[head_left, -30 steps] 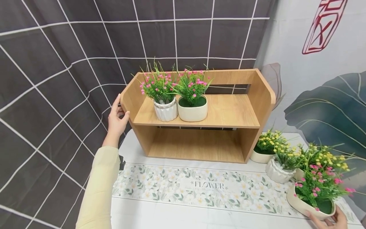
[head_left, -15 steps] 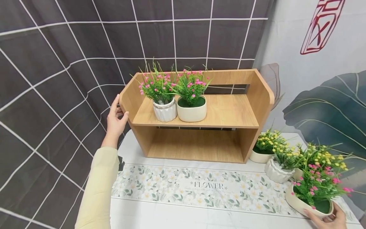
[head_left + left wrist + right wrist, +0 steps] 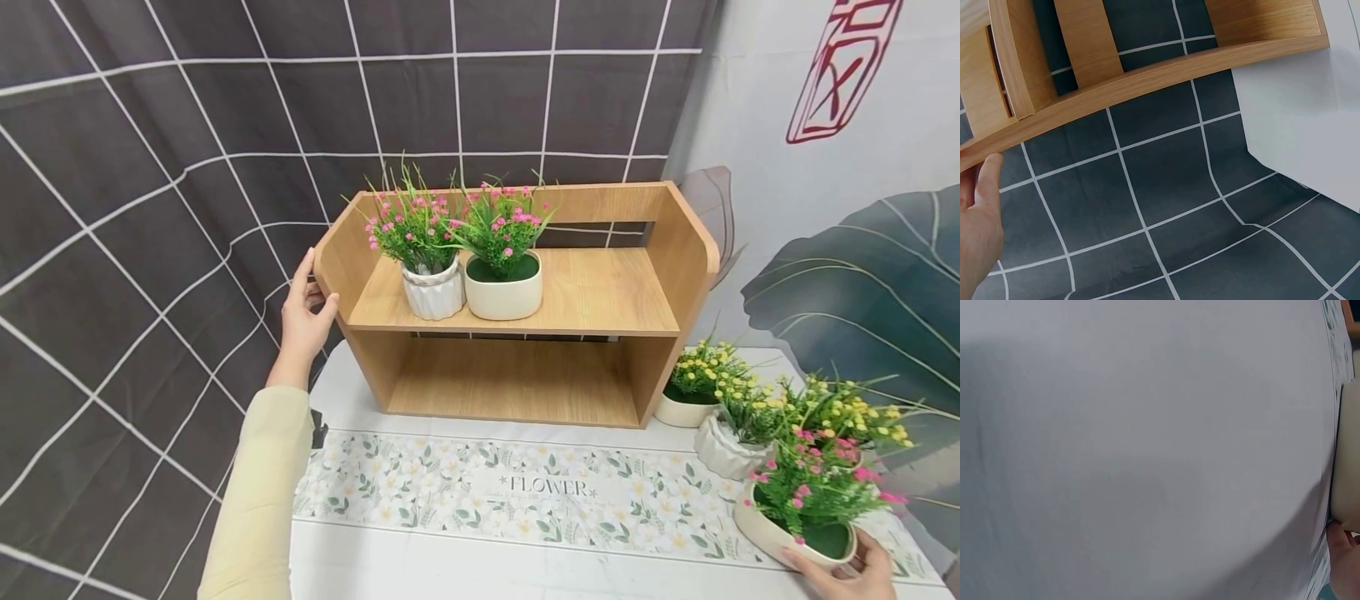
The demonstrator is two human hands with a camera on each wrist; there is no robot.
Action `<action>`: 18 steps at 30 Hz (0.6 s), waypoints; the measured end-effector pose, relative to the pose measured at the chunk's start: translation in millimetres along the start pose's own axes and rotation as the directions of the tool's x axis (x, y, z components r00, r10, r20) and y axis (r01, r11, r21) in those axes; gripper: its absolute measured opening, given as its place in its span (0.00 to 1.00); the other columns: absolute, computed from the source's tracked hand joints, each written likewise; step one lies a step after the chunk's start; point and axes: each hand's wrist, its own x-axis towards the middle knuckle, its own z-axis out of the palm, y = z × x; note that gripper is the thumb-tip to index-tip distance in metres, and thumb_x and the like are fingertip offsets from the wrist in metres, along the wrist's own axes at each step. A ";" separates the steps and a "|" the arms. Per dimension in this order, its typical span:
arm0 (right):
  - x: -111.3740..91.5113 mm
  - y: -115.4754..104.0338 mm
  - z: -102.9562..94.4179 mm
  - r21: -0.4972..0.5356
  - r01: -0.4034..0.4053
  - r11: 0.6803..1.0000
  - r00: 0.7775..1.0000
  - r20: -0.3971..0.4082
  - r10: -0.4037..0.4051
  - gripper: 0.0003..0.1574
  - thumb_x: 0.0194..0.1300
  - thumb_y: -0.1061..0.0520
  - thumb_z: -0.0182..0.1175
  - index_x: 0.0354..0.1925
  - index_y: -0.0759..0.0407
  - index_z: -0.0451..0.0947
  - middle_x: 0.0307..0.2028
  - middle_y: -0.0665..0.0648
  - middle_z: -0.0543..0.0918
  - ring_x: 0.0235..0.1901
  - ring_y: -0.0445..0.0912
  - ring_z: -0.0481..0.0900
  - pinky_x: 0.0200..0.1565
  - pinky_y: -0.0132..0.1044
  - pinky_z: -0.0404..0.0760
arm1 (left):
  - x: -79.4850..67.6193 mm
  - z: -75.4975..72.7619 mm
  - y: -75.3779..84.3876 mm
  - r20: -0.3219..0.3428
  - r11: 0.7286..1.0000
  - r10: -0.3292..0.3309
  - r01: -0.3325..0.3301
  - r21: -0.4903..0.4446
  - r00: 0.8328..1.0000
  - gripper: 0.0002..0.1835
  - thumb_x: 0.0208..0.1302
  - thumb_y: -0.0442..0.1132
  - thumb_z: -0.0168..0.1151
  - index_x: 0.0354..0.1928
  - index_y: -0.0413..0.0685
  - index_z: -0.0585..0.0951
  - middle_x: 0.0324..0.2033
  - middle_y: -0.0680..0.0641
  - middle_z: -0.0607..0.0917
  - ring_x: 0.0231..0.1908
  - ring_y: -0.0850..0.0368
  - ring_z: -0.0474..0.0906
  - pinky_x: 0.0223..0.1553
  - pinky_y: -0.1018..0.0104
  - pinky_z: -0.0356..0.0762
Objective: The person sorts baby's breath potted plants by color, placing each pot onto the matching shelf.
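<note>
On the left, my left hand touches the outer side of a two-tier wooden shelf, near its front edge. The left wrist view shows its thumb extended against the wood. At the lower right, my right hand grips the near end of an oval cream flowerpot with pink flowers. Whether the pot touches the table is hard to tell. The right wrist view catches only part of that hand and the pot's side at its edge.
On the upper shelf stand a white ribbed pot and an oval cream pot, both with pink flowers. Yellow-flowered plants stand right of the shelf, one in a white pot. A floral runner crosses the white table.
My right hand and the pink-flowered pot have shifted left. The left hand stays at the side of the shelf.
</note>
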 end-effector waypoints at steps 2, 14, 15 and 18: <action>-8.3 -6.0 1.4 0.016 -0.027 1.000 1.000 0.008 0.027 0.62 0.52 0.45 0.69 0.71 0.70 0.47 0.51 0.72 0.67 0.25 0.26 0.58 0.22 0.24 0.66 | 0.2 0.4 -0.6 0.001 1.000 -0.002 0.002 0.000 1.000 0.36 0.61 0.22 0.50 0.72 0.44 0.56 0.54 0.27 0.72 0.52 0.36 0.72 0.41 0.82 0.67; -20.4 -13.4 8.4 0.006 0.019 1.000 1.000 0.006 -0.019 0.63 0.51 0.47 0.71 0.70 0.75 0.46 0.52 0.73 0.66 0.27 0.31 0.64 0.22 0.23 0.66 | 15.3 3.3 -41.0 -0.019 1.000 0.000 0.000 -0.009 1.000 0.39 0.62 0.23 0.53 0.73 0.54 0.56 0.54 0.31 0.74 0.51 0.40 0.73 0.44 0.76 0.71; -22.2 -13.1 10.0 0.002 0.025 1.000 1.000 -0.006 -0.025 0.64 0.51 0.47 0.71 0.70 0.75 0.45 0.55 0.76 0.64 0.29 0.35 0.65 0.22 0.22 0.65 | 15.8 3.5 -42.2 -0.021 1.000 0.003 -0.003 -0.008 1.000 0.39 0.61 0.23 0.53 0.73 0.54 0.56 0.54 0.31 0.75 0.51 0.41 0.73 0.47 0.71 0.73; -27.4 -14.0 13.5 -0.009 0.023 1.000 0.999 -0.023 -0.023 0.67 0.51 0.46 0.70 0.71 0.73 0.41 0.61 0.79 0.57 0.35 0.45 0.64 0.22 0.21 0.62 | 16.3 4.2 -43.7 -0.026 1.000 0.019 -0.020 -0.021 0.999 0.39 0.61 0.23 0.53 0.73 0.53 0.57 0.54 0.30 0.74 0.52 0.39 0.73 0.54 0.53 0.72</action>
